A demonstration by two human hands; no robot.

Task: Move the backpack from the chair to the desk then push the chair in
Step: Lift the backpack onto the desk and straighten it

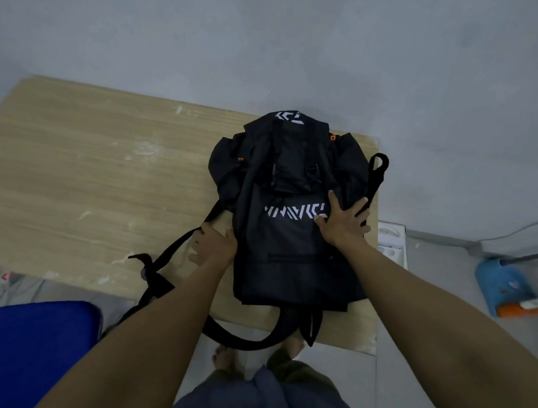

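One of two steps looks done: your backpack (pixel 292 211) lies flat on the desk (pixel 93 171) toward its right end, straps trailing over the near edge, while the blue chair (pixel 33 347) stands at lower left, not yet pushed in. Left hand (pixel 215 244): fingers spread, resting against the bag's left side by a strap, nothing clasped. Right hand (pixel 344 221): palm flat, fingers splayed on the bag's front panel, pressing rather than gripping.

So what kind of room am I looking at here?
Probably a plain home or small office room. A bare wooden desk stands against a blank grey wall, with a blue chair beside it and a tiled floor. The backpack lies on the desk.
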